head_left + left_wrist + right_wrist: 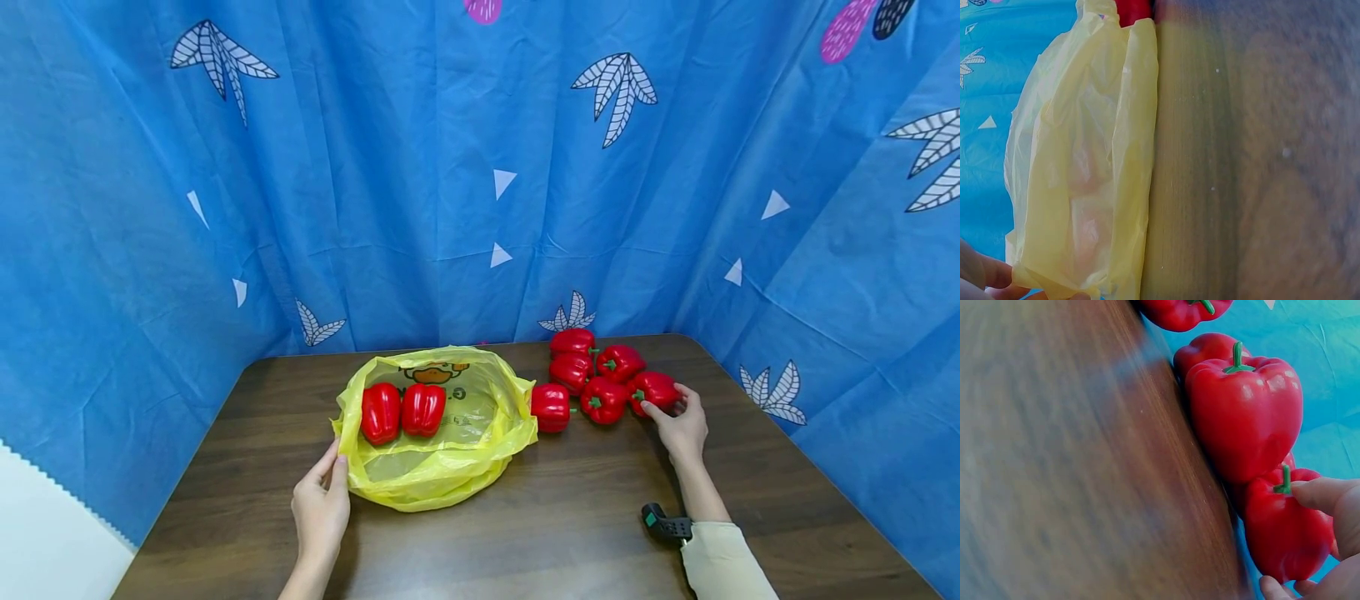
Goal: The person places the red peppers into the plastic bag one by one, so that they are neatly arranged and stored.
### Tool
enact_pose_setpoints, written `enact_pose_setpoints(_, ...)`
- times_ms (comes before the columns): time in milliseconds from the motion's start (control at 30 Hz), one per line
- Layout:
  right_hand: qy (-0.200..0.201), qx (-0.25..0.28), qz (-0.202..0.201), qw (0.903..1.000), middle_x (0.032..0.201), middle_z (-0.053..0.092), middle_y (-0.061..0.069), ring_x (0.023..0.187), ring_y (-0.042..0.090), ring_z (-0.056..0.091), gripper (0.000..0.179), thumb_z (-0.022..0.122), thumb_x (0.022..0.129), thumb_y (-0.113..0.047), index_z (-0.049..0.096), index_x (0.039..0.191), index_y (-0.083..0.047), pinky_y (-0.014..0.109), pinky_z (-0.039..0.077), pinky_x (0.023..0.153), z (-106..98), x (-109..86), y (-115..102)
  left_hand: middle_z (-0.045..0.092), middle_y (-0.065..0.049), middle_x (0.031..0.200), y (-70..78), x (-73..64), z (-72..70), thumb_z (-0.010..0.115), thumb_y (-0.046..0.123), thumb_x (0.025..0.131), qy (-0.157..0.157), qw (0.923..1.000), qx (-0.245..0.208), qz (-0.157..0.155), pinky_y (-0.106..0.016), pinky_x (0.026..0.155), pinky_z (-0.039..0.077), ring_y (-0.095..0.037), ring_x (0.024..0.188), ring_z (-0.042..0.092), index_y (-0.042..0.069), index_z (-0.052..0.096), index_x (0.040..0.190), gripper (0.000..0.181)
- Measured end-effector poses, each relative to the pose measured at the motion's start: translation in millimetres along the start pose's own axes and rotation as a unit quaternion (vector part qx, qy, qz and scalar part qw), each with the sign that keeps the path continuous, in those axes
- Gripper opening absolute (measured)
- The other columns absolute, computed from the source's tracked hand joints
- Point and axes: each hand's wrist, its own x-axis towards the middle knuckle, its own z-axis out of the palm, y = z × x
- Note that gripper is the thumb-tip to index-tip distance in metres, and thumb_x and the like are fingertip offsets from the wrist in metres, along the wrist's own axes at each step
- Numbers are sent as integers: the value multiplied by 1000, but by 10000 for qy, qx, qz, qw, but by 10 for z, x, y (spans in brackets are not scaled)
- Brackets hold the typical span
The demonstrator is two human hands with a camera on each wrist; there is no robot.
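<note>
A yellow plastic bag (442, 485) lies with its mouth spread wide on the table. Two red bell peppers, one on the left (380, 413) and one beside it (423, 409), are inside. My left hand (321, 505) pinches the bag's left rim between thumb and fingers; folds of the bag partly hide the fingertips in the left wrist view. Over on the right, my right hand (684, 430) grips the rightmost red bell pepper (654, 389). In the right wrist view the thumb (1317, 492) lies by that pepper's green stem, with fingers at its lower side.
Several more red bell peppers (603, 400) cluster between the bag and my right hand, the nearest pepper (551, 407) at the bag's right edge. A blue patterned curtain (420, 183) hangs behind the wooden table (540, 533). A dark band (666, 523) circles my right wrist.
</note>
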Motion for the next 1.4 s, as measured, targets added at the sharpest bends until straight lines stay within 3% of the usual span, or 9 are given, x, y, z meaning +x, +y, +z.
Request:
enact_pose_setpoints(400,483,224,324,9981,134,37,10,118,29,36,69,70,76,-22,34,134,-17,46,40,92,-5,28,-53,54,-12,121,-11,3,-14,49,23,91,43,10000,3,76,-42,93,38,-26,115,46,13,56,122,33)
enact_pose_setpoints(533,573,381,14,9976,136,36,2,120,25,37,72,74,69,-36,36,131,-30,41,45,90,7,233,73,53,-13,122,-16,-1,-21,50,22,91,55,10000,8,79,-44,94,37,-27,116,46,13,56,121,33)
enact_pose_setpoints(600,513,507,-220,9972,136,37,-2,120,23,38,72,73,68,-41,37,130,-35,35,48,86,-10,246,-8,53,-13,122,-15,-2,-24,50,22,91,41,10000,-1,64,-44,95,37,-27,116,45,13,56,121,33)
enact_pose_setpoints(667,340,697,-438,9960,136,37,-3,122,23,36,70,73,69,-37,37,130,-34,34,49,84,-62,127,-274,53,-13,123,-12,-2,-26,49,23,91,16,10000,-1,38,-45,95,37,-28,117,45,13,55,122,33)
enact_pose_setpoints(767,97,1044,-845,9909,134,39,1,119,24,36,66,73,73,-22,39,130,-27,33,50,83,-130,-211,-845,52,-13,123,-6,-1,-28,49,24,91,-10,10000,-9,25,-44,94,37,-27,116,45,13,55,122,34)
enact_pose_setpoints(900,-355,1571,-1505,9754,131,42,1,117,21,37,66,72,72,-8,41,130,-19,23,48,78,-92,-530,-1339,52,-12,123,-2,1,-30,48,25,91,-17,10000,-12,18,-42,94,38,-26,116,46,14,55,122,34)
enact_pose_setpoints(1067,-1163,2031,-1902,9534,131,40,-1,119,20,37,68,71,72,-3,40,130,-19,19,50,75,147,-731,-1610,52,-12,123,-6,-2,-19,48,26,91,-13,10000,4,-29,-40,92,40,-26,114,48,15,55,123,34)
enact_pose_setpoints(1233,-1862,2080,-1930,9406,130,41,-2,118,22,39,68,72,71,-3,41,129,-21,30,51,79,435,-913,-1746,53,-13,122,-11,-8,-7,48,25,91,-16,10000,0,-8,-39,91,40,-25,113,48,15,55,123,33)
enact_pose_setpoints(1400,-2563,2121,-2048,9205,133,38,6,117,30,40,65,68,71,3,41,129,-11,43,49,82,672,-1139,-1893,55,-12,120,-7,-5,2,49,22,91,44,9999,55,85,-33,87,41,-22,109,51,15,56,122,32)
